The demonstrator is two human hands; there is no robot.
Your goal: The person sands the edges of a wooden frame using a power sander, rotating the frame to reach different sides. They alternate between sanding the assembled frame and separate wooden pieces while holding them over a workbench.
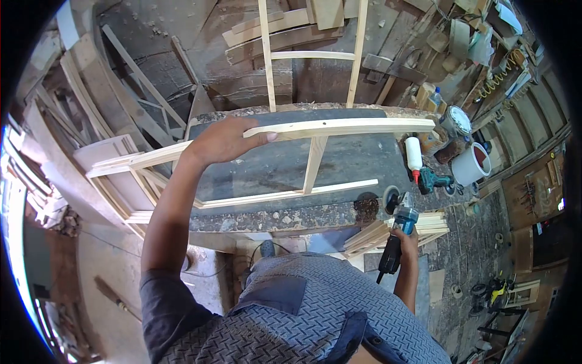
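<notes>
A pale wooden frame (357, 126) stands over the workbench, its long rail running left to right with a crosspiece joining it to a lower rail. My left hand (225, 141) is wrapped over the long rail, left of the crosspiece, with the thumb along the near side. At the bench's near right edge, my right hand (408, 242) grips a teal and black angle grinder (405, 219) by its body. The grinder's round disc (390, 199) faces left, apart from the frame. Part of the right-hand fingers is hidden behind the tool.
On the workbench (276, 223) to the right lie a white glue bottle (413, 153) and a teal cordless drill (433, 179). Near them stand a white bucket (470, 167) and a paint can (459, 120). Stacked wood strips (433, 222) lie close behind the grinder. A ladder-like frame (312, 55) stands beyond the bench.
</notes>
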